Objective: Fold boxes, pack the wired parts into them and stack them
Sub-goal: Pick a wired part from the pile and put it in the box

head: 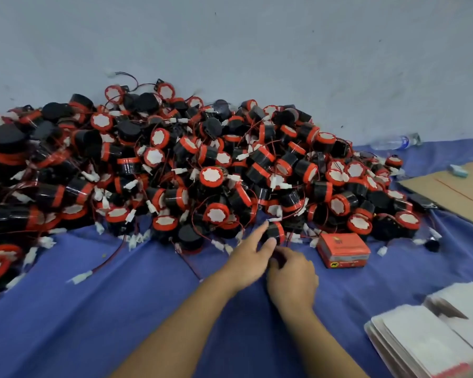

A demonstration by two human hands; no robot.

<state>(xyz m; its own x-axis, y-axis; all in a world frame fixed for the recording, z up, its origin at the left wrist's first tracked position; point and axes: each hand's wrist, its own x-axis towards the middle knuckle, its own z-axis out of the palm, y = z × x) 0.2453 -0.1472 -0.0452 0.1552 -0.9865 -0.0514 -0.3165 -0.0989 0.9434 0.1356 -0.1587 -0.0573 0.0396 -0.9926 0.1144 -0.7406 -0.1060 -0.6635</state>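
At the foot of a grey wall (257,50), a pile of wired parts (202,165), black cylinders with red bands, white caps and thin red leads ending in white plugs, spreads along the far edge of a blue cloth (120,309). A person's two bare forearms reach in from the near edge toward the front of the pile. The left hand (246,257) has its grip on one wired part (276,231) at the pile's near fringe, forefinger stretched along its side and thumb pressed against it from below. The right hand (292,276) sits just beneath, touching the left, its fingers curled under; what its grip holds, if anything, cannot be told. A folded red box (343,249) stands on the cloth just beside the hands, toward the right edge. Flat box blanks (426,342) lie stacked at the near right corner. A cardboard sheet (453,192) lies at the right edge, and a water bottle (393,141) lies on its side against the wall at the far right.
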